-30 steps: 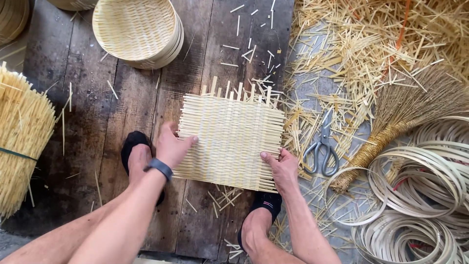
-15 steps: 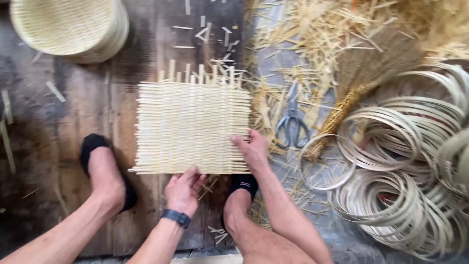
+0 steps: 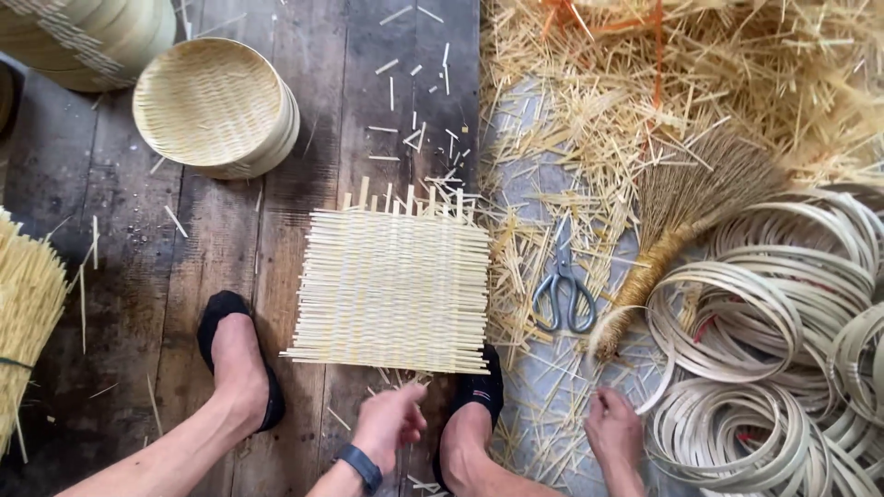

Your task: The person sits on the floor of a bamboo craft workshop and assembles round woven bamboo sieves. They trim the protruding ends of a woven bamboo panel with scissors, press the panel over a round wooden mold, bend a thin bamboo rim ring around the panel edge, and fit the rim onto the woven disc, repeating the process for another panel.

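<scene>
Both hands off mat (image 3: pixel 394 287) now, half second ago were on its near edge. Mat flat on floorboards (image 3: pixel 120 276) between my feet. Left hand (image 3: pixel 391 423) loosely curled, empty. Right hand (image 3: pixel 612 431) in scraps (image 3: pixel 552 405), maybe pinching strip, can't tell.

A: What's the person wearing?

B: Arms bare, no sleeves in frame. Left hand (image 3: pixel 391 423) has a dark wristband (image 3: pixel 359 466) just behind the grip, flat dark face, looks like a watch or tracker.

A: Right hand (image 3: pixel 615 433)?

B: Nothing on it. No ring, no glove that I can see.

A: Feet?

B: Black low-cut slip-on shoes. One shoe (image 3: pixel 230 354) left of the left grip, open-topped. The other shoe (image 3: pixel 477 391) between the two grips, has a small pale mark on top. Ankles bare.
</scene>
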